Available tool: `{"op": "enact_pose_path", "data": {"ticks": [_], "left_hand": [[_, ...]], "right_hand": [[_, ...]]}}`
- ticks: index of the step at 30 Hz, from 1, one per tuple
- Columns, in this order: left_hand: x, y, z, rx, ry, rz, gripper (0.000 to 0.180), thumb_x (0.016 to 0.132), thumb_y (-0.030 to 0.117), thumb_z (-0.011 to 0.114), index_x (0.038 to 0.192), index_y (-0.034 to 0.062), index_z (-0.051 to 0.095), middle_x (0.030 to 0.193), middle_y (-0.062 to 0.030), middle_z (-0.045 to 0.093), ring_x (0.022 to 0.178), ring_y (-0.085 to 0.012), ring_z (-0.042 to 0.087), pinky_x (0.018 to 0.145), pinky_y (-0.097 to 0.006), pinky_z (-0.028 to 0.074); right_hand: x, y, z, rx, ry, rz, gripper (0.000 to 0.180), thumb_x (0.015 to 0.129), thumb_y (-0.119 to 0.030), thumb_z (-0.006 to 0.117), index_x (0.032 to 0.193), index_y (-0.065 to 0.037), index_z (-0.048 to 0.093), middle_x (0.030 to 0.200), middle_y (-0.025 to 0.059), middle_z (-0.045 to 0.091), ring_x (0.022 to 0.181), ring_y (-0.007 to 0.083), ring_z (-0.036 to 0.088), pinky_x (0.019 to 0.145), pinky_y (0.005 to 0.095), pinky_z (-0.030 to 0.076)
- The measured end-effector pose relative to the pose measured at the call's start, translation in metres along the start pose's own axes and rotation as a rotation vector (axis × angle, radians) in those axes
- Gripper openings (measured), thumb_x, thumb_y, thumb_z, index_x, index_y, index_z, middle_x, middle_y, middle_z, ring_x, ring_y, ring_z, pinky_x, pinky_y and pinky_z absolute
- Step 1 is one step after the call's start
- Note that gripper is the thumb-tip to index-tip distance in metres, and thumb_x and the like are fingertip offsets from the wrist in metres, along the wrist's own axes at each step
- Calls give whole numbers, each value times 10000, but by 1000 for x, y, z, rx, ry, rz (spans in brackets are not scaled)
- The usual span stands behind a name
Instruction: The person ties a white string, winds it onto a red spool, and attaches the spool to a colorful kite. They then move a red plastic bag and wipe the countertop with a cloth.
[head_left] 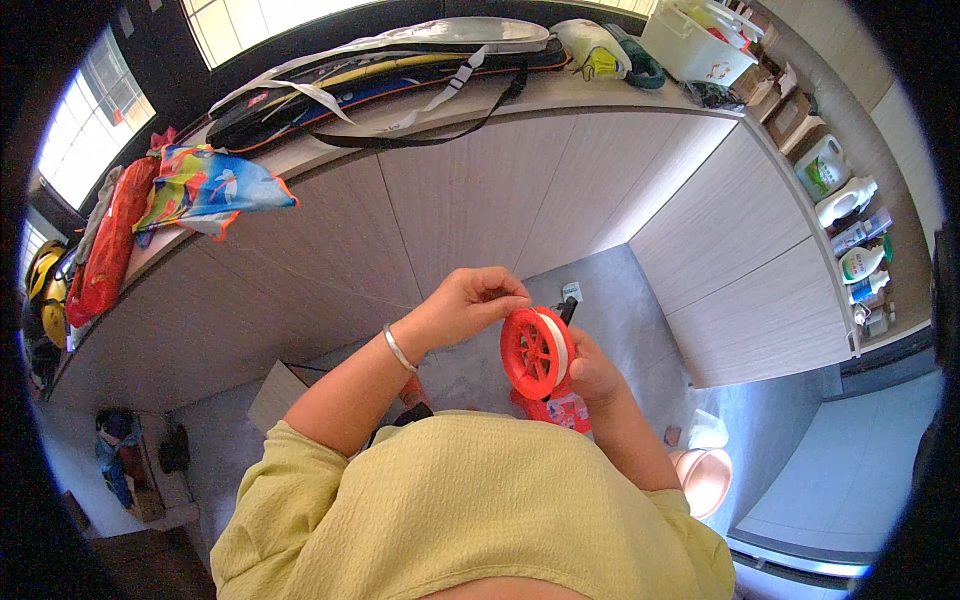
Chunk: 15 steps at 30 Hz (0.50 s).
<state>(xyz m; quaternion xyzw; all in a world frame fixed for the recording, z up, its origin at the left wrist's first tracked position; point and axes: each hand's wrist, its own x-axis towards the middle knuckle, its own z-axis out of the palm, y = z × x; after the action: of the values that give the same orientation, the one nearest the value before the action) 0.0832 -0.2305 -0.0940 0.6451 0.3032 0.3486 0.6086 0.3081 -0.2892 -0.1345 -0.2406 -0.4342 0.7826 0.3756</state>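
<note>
In front of my chest, my right hand (594, 372) grips a red kite reel (533, 352) from its right side. White string (558, 340) is wound around the reel between its spoked discs. My left hand (472, 303), with a silver bangle on its wrist, is at the reel's upper left edge, thumb and forefinger pinched together on the string. From this hand a faint line runs left toward a colourful printed kite cloth (215, 188), which hangs partly over the counter edge. A short black handle (569, 309) sticks up behind the reel.
A wooden counter (600, 95) curves around ahead, bearing long bags (400, 85), a red bundle (112, 255) and a white bin (697, 45). Several bottles (824, 170) line the right shelf. On the floor stand a cardboard box (277, 397) and a pinkish bucket (706, 482).
</note>
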Motion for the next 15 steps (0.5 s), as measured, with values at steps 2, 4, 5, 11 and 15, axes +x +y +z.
{"op": "enact_pose_path", "data": {"ticks": [2,4,5,11,15], "left_hand": [[-1,1,-2,26,2,17,107,904,104,619,917,0,640,851,0,616,811,-64,554,727,-225,473],[-1,-2,-6,48,0,49,107,904,104,618,916,0,641,855,-2,618,813,-65,555,731,-226,473],[-1,-3,-8,43,4,49,106,905,103,617,916,0,641,859,-1,619,814,-65,556,731,-226,474],[-4,-9,-10,-152,-39,-9,125,914,118,607,939,2,645,889,-2,631,828,-68,567,746,-237,484],[-6,-33,-1,-292,35,-87,157,927,123,584,986,-11,641,902,-16,643,821,-83,585,748,-245,504]], "right_hand": [[1,0,-1,5,-4,-1,1026,607,-518,827,1370,-14,363,1244,57,538,1100,150,538,931,323,442],[4,0,2,69,14,-31,1077,595,-464,857,1412,-37,300,1293,57,504,1147,156,506,965,334,415],[5,-1,6,72,10,-68,1082,602,-436,860,1425,-46,275,1307,55,490,1159,159,496,972,335,408],[7,-10,22,-42,-56,-175,1072,663,-312,847,1467,-92,173,1339,43,452,1177,178,483,984,345,399],[10,-12,29,-122,47,-243,923,745,-271,789,1439,-95,206,1306,61,460,1142,177,502,941,338,437]]}}
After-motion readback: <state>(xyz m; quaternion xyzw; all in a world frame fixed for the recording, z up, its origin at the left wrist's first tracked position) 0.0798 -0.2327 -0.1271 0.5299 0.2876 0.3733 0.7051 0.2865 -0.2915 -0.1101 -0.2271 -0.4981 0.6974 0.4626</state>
